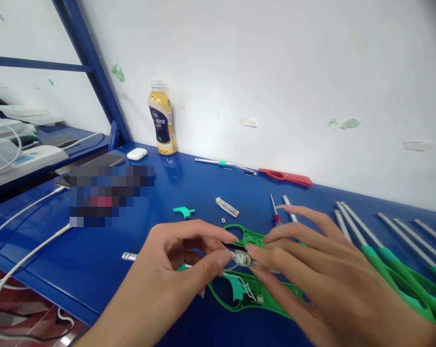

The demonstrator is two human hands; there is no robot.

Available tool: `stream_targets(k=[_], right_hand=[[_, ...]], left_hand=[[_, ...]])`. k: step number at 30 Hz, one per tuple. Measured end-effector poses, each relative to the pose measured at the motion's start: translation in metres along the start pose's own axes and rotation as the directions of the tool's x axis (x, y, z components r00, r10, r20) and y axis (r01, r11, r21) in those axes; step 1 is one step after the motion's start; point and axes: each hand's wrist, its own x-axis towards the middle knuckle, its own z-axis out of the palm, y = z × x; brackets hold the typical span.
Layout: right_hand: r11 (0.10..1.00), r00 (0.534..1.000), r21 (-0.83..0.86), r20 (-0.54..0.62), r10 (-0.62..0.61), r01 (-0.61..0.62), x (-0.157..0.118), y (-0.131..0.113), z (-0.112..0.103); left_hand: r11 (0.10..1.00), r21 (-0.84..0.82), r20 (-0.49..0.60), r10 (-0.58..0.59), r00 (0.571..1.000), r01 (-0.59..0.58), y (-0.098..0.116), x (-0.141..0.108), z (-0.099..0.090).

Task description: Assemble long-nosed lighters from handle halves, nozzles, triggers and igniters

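My right hand (311, 265) grips a small clear lighter fuel tank (242, 259) between thumb and fingers. At the tank's left end, my left hand (189, 265) pinches the valve tip with thumb and forefinger; the fingertips hide most of that tip. Just below lies an opened green lighter shell half (275, 301), with a teal trigger (235, 285) and thin white wires in it. Another green shell half (244, 236) sits behind the tank. A metal lighter tube (129, 257) shows left of my left hand.
Behind my hands lie a second clear fuel tank (227, 207), a loose teal trigger (183, 212) and a small screwdriver (276, 217). Several green-handled lighters (394, 270) line the right. A red lighter handle (286, 177) and a yellow bottle (162, 118) are by the wall.
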Motion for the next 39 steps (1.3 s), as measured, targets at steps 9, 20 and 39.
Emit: stream_targets(k=[9,20,39], right_hand=[[0.953,0.982,-0.242,0.093,-0.166,0.184,0.006,-0.006,-0.007],[0.956,0.987,-0.248,0.075,-0.144,0.159,-0.004,-0.006,0.001],[0.974,0.924,-0.177,0.378,-0.064,0.139,-0.012,0.020,-0.016]], left_hand=[[0.994,0.068,-0.009,0.087,0.996,-0.087,-0.001,-0.002,0.006],[0.987,0.131,-0.004,0.090,0.996,-0.089,0.000,-0.006,0.011],[0.608,0.633,0.276,0.403,0.873,-0.480,-0.038,0.001,0.022]])
